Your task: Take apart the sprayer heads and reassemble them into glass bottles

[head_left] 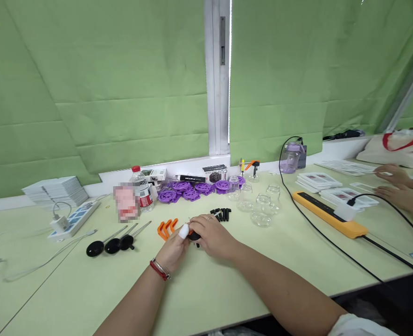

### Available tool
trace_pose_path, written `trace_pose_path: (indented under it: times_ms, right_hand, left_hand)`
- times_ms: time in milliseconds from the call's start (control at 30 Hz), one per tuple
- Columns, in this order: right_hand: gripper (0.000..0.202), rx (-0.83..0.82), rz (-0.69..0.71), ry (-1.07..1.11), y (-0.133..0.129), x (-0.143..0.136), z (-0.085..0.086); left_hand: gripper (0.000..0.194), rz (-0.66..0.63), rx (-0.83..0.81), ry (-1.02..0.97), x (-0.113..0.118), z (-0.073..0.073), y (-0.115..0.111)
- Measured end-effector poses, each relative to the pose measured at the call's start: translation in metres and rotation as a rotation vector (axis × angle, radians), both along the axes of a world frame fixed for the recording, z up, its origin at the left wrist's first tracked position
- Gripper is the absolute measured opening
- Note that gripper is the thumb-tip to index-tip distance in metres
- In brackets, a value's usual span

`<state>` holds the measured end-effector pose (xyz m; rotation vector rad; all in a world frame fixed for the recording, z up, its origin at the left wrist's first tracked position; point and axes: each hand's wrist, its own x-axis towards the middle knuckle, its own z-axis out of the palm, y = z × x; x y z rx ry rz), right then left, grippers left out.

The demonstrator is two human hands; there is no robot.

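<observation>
Hand left [174,248], hand right [213,237] | grasping black part [194,236] | 3 orange pieces [166,228] nearby

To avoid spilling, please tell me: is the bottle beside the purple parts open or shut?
The bottle is shut: a red cap covers its top.

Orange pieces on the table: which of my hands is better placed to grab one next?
Probably your left hand: the orange pieces lie just beyond it, farther from your right hand. Both hold a black part, though.
</observation>
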<state>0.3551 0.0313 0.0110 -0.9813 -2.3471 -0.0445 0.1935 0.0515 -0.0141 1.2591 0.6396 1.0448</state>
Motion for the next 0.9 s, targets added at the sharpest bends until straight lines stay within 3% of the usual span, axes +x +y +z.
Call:
trace_pose_path:
  times_ms: [233,467,667,733,800,900]
  right_hand:
    - [0.033,-0.025,0.08,-0.04,0.003,0.002,-0.003]
    - [0.036,-0.146,0.172,-0.027,-0.002,0.001,-0.007]
    - [0.031,0.013,0.179,0.017,0.011,0.008,-0.005]
    - [0.045,0.062,0.097,0.107,0.021,0.02,-0.005]
    - [0.052,0.064,-0.084,0.222,0.035,0.036,-0.01]
    - [0.036,-0.045,-0.448,0.285,0.055,0.056,-0.025]
  left_hand:
    - [0.041,-0.07,0.159,0.379,-0.008,0.006,-0.005]
    - [0.026,-0.187,0.187,0.449,-0.005,0.002,-0.003]
    - [0.026,-0.138,0.096,0.365,-0.003,0.006,-0.003]
    - [0.026,-0.073,0.063,0.345,-0.004,0.009,-0.003]
    - [0.025,0.011,0.034,0.324,-0.004,0.011,-0.002]
    - [0.018,0.091,0.012,0.295,-0.005,0.012,0.0]
